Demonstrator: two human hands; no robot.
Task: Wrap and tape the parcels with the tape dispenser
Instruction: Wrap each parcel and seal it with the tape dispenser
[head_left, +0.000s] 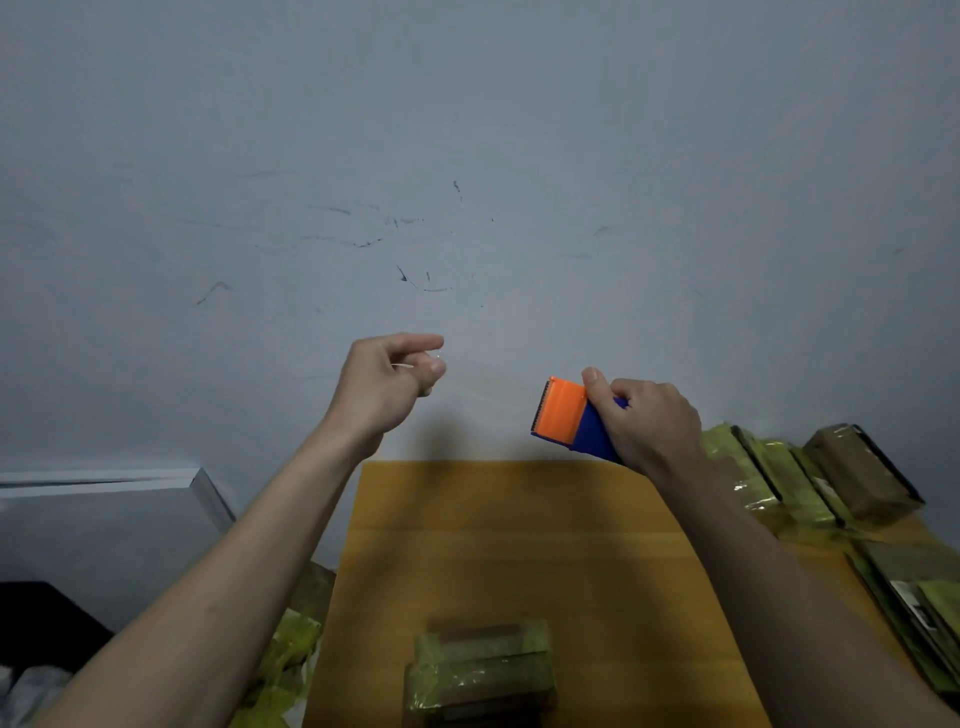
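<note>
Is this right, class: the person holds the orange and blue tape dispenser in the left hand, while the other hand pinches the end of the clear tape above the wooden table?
Not quite. The head view shows the tape dispenser gripped in the right hand; the left hand pinches the clear tape end above the wooden table.

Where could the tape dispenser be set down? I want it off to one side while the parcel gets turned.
The bare stretch of the orange table lies between the two forearms, beyond the wrapped parcel at the near edge. The right hand holds the tape dispenser above its far end. The table's right side is crowded with stacked parcels.
</note>
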